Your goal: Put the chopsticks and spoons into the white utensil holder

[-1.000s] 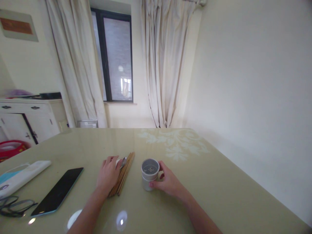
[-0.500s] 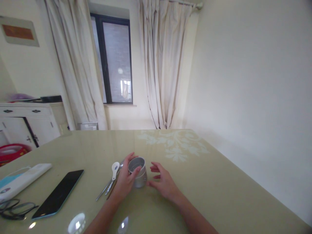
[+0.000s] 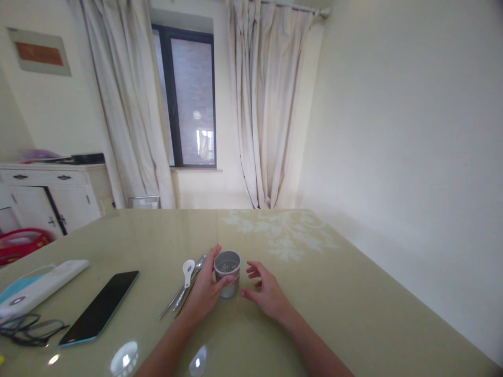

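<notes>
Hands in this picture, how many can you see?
2. The left hand is around the left side of the gray cup; the right hand is just to the cup's right, fingers open. I can't tell whether its thumb touches.

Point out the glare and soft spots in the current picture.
In the head view, bright glare spots sit on the glossy tabletop near the bottom edge; in the head view, the window carries pale reflections; also in the head view, the eyeglasses at lower left look soft, while the perforated cup reads clearly enough to show holes in its base.
</notes>
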Available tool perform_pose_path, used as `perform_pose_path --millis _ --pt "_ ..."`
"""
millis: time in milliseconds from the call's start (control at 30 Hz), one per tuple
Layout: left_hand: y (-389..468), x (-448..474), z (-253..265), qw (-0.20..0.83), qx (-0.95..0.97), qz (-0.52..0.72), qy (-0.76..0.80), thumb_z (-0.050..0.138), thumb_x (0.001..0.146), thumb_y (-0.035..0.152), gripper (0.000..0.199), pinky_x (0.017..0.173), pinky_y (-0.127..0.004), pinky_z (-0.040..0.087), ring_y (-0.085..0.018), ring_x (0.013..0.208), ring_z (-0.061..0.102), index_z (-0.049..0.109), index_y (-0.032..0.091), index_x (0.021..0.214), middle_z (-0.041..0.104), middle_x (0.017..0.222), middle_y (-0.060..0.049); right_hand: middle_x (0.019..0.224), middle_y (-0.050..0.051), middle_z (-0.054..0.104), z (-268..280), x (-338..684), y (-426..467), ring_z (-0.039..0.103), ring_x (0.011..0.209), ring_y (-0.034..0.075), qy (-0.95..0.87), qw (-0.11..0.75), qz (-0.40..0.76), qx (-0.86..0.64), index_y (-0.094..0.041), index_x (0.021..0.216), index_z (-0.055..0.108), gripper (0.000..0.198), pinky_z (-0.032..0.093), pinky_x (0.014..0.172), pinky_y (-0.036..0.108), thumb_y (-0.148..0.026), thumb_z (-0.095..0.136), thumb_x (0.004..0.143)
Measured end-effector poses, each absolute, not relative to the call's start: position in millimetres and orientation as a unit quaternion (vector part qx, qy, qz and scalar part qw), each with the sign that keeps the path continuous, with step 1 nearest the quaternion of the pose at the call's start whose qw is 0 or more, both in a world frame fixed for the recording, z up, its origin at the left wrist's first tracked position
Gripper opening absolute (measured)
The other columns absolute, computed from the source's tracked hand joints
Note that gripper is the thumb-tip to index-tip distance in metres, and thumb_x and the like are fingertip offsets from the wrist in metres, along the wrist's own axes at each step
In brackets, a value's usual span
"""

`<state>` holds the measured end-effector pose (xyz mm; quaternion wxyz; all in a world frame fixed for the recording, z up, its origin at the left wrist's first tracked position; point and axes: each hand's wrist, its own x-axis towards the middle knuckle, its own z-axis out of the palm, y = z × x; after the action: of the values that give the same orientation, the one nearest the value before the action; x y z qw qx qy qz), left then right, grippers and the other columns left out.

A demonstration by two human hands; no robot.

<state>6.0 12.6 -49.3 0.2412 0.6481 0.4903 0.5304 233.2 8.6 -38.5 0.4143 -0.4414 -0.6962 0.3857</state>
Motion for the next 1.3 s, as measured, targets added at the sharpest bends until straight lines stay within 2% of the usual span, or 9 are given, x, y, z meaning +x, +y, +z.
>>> perform_pose_path --millis 133,233,300,433,533,700,900,1100,1300 --pt "11.7 3.7 -45.5 0.264 0.643 0.555 0.457 0.064 0.093 0.064 0.088 0.123 -0.05 0.044 -0.033 0.151 0.051 0.032 0.02 0.163 0.046 0.166 -0.022 0.13 0.013 0.071 -35.7 235.3 8.1 0.068 0.116 0.031 -0.694 0.415 0.384 -0.447 -0.024 0.141 0.059 0.074 0.056 0.092 0.046 -0.029 0.089 0.073" --pt "9.1 -2.0 -33.6 0.237 0.599 0.585 0.493 0.037 0.106 0.063 0.066 0.115 -0.045 0.051 -0.026 0.138 0.063 0.041 0.021 0.157 0.058 0.155 -0.018 0.129 0.013 0.071 -35.5 235.8 7.9 0.068 0.115 0.031 -0.694 0.415 0.38 -0.449 -0.024 0.141 0.06 0.07 0.055 0.093 0.046 -0.033 0.086 0.077" --pt "7.3 -9.0 -24.4 0.182 0.572 0.568 0.563 0.032 0.107 0.06 0.059 0.106 -0.044 0.056 -0.026 0.123 0.07 0.052 0.019 0.145 0.068 0.141 -0.016 0.128 0.013 0.071 -36.5 235.7 8.3 0.068 0.114 0.031 -0.695 0.417 0.376 -0.45 -0.024 0.14 0.06 0.066 0.055 0.092 0.046 -0.037 0.084 0.08" --pt "1.0 -22.0 -12.5 -0.02 0.602 0.377 0.703 0.041 0.103 0.046 0.044 0.103 -0.051 0.053 -0.034 0.118 0.068 0.068 0.017 0.122 0.074 0.126 -0.016 0.127 0.014 0.072 -39.3 235.2 8.7 0.068 0.112 0.031 -0.695 0.421 0.369 -0.451 -0.022 0.138 0.061 0.06 0.055 0.093 0.046 -0.041 0.08 0.085" --pt "-4.5 -23.6 -12.5 -0.091 0.622 0.24 0.74 0.047 0.102 0.041 0.04 0.105 -0.051 0.049 -0.037 0.125 0.064 0.071 0.02 0.125 0.072 0.134 -0.015 0.125 0.014 0.072 -39.1 235.1 8.1 0.069 0.111 0.031 -0.698 0.42 0.362 -0.453 -0.021 0.138 0.062 0.057 0.056 0.092 0.046 -0.04 0.078 0.086" --pt "-5.2 -20.9 -23.6 -0.102 0.639 0.176 0.742 0.052 0.102 0.043 0.045 0.114 -0.048 0.043 -0.034 0.134 0.061 0.068 0.023 0.138 0.069 0.144 -0.014 0.123 0.013 0.073 -34.8 235.3 6.6 0.069 0.11 0.031 -0.701 0.414 0.362 -0.453 -0.022 0.136 0.064 0.056 0.056 0.092 0.047 -0.041 0.078 0.086" --pt "1.0 -27.1 -38.9 -0.076 0.639 0.16 0.749 0.058 0.097 0.045 0.057 0.121 -0.056 0.037 -0.041 0.149 0.048 0.062 0.021 0.148 0.056 0.159 -0.018 0.123 0.013 0.072 -32.9 235.1 5.5 0.069 0.11 0.032 -0.7 0.414 0.365 -0.452 -0.022 0.136 0.064 0.055 0.056 0.091 0.046 -0.043 0.078 0.087" --pt "10.5 -37.3 -52.1 -0.047 0.656 0.175 0.732 0.05 0.1 0.042 0.058 0.124 -0.047 0.036 -0.035 0.15 0.048 0.059 0.017 0.151 0.058 0.156 -0.018 0.126 0.015 0.071 -33.4 234.0 2.7 0.068 0.112 0.032 -0.703 0.406 0.378 -0.445 -0.021 0.138 0.062 0.059 0.056 0.093 0.047 -0.047 0.078 0.087" --pt "18.0 -41.8 -59.6 -0.03 0.67 0.202 0.714 0.05 0.1 0.041 0.056 0.127 -0.046 0.033 -0.031 0.149 0.049 0.061 0.015 0.149 0.06 0.154 -0.018 0.127 0.014 0.071 -32.8 232.7 1.4 0.067 0.114 0.032 -0.706 0.4 0.382 -0.443 -0.022 0.138 0.062 0.059 0.055 0.095 0.046 -0.046 0.078 0.087"
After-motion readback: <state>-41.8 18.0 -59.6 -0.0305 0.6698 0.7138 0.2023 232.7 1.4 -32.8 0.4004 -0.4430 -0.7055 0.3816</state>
